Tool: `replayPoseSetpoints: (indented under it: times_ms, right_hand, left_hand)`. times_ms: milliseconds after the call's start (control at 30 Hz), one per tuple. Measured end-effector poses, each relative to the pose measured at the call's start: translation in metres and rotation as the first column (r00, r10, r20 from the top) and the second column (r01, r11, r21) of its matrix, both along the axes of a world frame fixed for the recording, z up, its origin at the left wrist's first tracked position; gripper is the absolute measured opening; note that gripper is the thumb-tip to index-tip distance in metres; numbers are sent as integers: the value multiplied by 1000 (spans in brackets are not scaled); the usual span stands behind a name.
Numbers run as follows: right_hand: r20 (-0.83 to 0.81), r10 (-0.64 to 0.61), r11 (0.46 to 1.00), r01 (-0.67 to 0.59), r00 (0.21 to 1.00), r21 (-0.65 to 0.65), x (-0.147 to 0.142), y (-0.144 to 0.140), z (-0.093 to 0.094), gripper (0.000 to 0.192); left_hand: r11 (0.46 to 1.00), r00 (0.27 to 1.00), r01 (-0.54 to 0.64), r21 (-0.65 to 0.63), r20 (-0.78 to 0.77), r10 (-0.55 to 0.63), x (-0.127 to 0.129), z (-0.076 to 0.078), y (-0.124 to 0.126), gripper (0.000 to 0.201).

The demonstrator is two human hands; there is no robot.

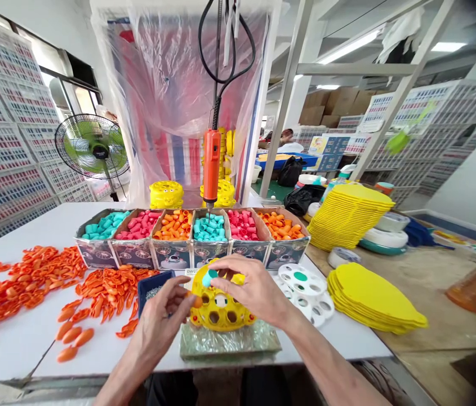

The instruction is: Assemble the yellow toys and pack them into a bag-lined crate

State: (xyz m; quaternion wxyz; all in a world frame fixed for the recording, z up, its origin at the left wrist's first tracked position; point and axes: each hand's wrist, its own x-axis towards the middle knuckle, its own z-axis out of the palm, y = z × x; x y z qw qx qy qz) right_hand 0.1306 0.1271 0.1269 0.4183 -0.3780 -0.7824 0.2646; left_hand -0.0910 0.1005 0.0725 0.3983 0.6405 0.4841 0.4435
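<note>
A smooth white surface [47, 225] carries six adjoining boxes [173, 256] with printed sides, filled with glossy turquoise, pink and orange caps [173, 225]. Nearer the person lies a flat green block [229, 345] in crinkled clear film, its long axis running left to right. On it sits a rounded yellow plastic piece [222, 323], its round holes facing upward. The right hand [254, 285] pinches a turquoise piece [209, 278] above its far left part, long axis slanting. The left hand's [162, 307] fingers grasp an orange piece [196, 302] at its left edge, partly hidden, its direction unclear.
</note>
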Motion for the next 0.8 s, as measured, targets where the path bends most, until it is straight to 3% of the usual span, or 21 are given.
replayPoseSetpoints:
  times_ms: [100, 233, 533, 800]
  right_hand:
    - [123, -101, 995, 98, 987, 36, 2, 9, -13, 17]
    - [247, -112, 994, 105, 963, 45, -4, 12, -30, 14]
    - [394, -132, 991, 125, 909, 43, -21, 8, -43, 15]
    - [347, -146, 989, 133, 926, 61, -15, 9, -51, 11]
  left_hand:
    - [992, 992, -126, 7, -9, 126, -17, -6, -8, 31]
    - [980, 979, -195, 31, -45, 197, -31, -13, -22, 32]
    - [973, 972, -227, -35, 53, 228, -23, -20, -32, 30]
    - [978, 978, -207, -5, 29, 207, -22, -24, -31, 28]
